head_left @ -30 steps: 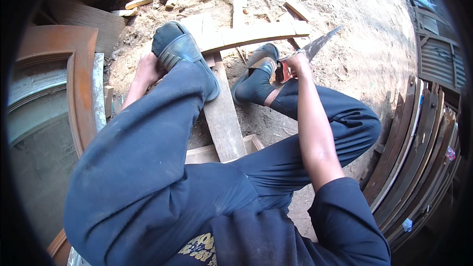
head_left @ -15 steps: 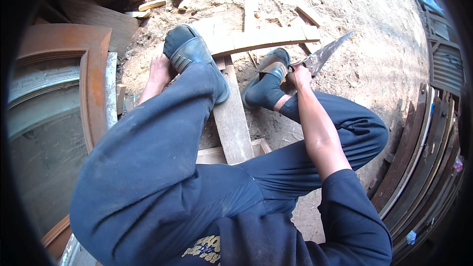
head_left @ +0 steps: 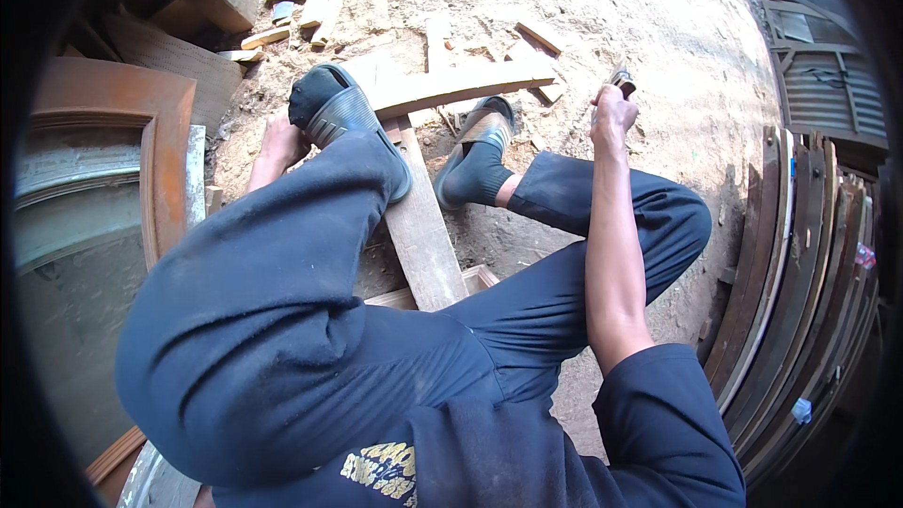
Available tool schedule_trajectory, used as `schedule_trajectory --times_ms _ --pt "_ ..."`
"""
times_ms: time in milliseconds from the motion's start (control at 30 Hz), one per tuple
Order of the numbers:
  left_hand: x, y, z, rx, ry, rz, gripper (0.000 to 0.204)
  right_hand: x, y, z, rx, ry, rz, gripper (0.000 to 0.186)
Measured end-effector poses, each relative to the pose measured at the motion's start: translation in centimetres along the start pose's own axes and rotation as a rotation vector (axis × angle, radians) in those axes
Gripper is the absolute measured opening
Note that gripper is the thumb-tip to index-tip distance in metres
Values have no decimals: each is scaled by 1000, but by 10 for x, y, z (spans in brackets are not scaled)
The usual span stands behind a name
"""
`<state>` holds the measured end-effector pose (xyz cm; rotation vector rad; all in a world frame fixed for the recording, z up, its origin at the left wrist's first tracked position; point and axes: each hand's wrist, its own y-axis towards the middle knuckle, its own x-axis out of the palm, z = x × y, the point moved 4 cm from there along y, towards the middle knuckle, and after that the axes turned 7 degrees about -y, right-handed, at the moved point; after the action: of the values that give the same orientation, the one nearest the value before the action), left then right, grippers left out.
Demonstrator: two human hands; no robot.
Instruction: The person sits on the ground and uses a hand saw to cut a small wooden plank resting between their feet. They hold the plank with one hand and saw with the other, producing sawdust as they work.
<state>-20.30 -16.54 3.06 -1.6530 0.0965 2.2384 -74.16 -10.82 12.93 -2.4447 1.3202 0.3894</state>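
My right hand (head_left: 613, 115) is closed around the handle of a handsaw (head_left: 622, 82), out beyond my right knee. The saw's blade is seen nearly end-on, so little of it shows. My left hand (head_left: 281, 140) is low beside my left foot; its fingers are mostly hidden behind the foot. That foot, in a dark sock and striped slide sandal (head_left: 353, 118), rests over the left end of a pale wooden board (head_left: 480, 85). The board lies across a narrow plank (head_left: 423, 240) that runs toward me. My right sandal (head_left: 489, 122) stands just right of the plank.
Wood offcuts (head_left: 315, 5) lie scattered on the dirt ground ahead. A brown wooden frame (head_left: 169, 160) leans at the left. Long boards (head_left: 752, 273) are stacked at the right. Part of a wooden box (head_left: 482, 277) shows under the plank's near end.
My right hand has moved up and to the right with the saw, away from my right foot. The blade has swung from broadside to nearly end-on. The whole view has shifted slightly.
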Motion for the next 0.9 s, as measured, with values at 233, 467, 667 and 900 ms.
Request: schedule_trajectory --times_ms 233,467,667,900 --pt "10 34 37 104 23 21 29 -48 -107 -117 -253 339 -266 15" --pt "-7 12 10 38 79 -5 30 0 -192 -111 -165 476 -532 24" --pt "8 -11 -7 -30 73 -52 30 15 -215 -67 -74 75 -689 13" --pt "16 -18 1 -47 69 -92 31 9 -228 -24 -80 -127 -713 25"
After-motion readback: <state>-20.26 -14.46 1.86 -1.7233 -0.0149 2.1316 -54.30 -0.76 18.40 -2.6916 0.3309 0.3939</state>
